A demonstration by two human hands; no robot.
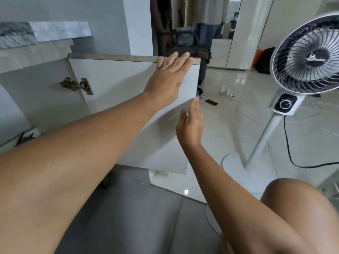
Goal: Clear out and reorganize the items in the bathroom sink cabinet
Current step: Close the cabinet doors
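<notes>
The white cabinet door (pixel 117 83) stands swung open, its inner face toward me and a metal hinge (pixel 77 85) at its left. My left hand (pixel 167 78) lies flat against the door near its top right corner, fingers stretched over the upper edge. My right hand (pixel 190 125) hovers open beside the door's free right edge, fingers apart, holding nothing. The inside of the cabinet is out of sight.
A white standing fan (pixel 308 57) with a black cable (pixel 293 151) stands on the glossy tiled floor at the right. A power strip (pixel 227 93) and a dark phone (pixel 211 102) lie further back. A dark chair (pixel 187 44) stands behind the door. My knee (pixel 300 202) is at lower right.
</notes>
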